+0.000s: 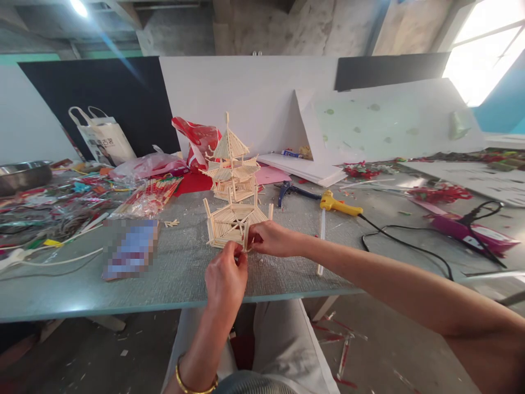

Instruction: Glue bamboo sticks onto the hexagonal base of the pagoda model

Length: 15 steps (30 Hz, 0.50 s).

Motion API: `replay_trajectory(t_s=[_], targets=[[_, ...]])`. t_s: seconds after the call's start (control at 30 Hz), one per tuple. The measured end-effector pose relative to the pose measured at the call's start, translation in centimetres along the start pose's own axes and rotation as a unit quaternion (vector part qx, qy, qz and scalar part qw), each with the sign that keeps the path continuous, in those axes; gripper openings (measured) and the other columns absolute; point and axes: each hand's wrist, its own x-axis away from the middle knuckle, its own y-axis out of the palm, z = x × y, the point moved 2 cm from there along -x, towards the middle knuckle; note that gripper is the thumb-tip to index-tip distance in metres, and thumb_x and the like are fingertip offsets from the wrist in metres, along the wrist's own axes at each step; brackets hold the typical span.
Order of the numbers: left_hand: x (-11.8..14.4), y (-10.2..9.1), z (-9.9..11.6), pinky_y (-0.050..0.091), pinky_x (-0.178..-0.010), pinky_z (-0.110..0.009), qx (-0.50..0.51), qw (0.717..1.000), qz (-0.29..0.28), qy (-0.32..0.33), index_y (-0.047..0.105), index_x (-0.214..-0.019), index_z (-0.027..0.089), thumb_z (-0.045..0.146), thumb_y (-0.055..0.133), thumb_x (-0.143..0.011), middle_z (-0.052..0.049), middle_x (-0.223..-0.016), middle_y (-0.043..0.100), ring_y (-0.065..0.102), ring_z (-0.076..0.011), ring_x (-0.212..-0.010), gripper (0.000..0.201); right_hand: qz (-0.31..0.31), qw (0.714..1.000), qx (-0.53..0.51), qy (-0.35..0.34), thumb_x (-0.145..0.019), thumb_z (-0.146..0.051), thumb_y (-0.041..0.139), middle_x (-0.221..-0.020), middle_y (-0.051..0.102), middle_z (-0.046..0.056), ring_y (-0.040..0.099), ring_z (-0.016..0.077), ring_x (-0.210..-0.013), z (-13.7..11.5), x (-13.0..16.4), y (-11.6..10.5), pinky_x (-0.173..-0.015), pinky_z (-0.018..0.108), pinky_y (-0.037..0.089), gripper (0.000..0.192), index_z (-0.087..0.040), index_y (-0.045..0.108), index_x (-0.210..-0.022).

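Left grip [225,275], right grip [272,238] pinching near corner of hexagonal stick base [221,225]; stick pagoda [229,144] beyond grips, yellow glue gun [341,206] right.

Head view, forward and down over hands [226,273]

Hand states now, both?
Left hand: closed, fingertips pinched at the stick frame's near corner; anything held can't be made out.
Right hand: fingers curled at the same corner; grip can't be told.
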Motion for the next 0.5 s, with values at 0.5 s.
replay_trajectory(t_s=[0.5], targets=[[0.05,-0.18,0.04,0.032,-0.057,-0.025,-0.056,0.997,-0.047,-0.024,0.058,-0.084,0.025,0.034,0.053,-0.077,0.001,-0.075,0.068,0.063,-0.018,-0.069,0.013,-0.003,1.0,0.005,-0.011,-0.064,-0.005,0.048,-0.069,0.063,0.001,0.053,0.0085,-0.06,-0.09,-0.06,0.0,-0.054,0.017,0.035,0.02,-0.011,0.064,-0.076]])
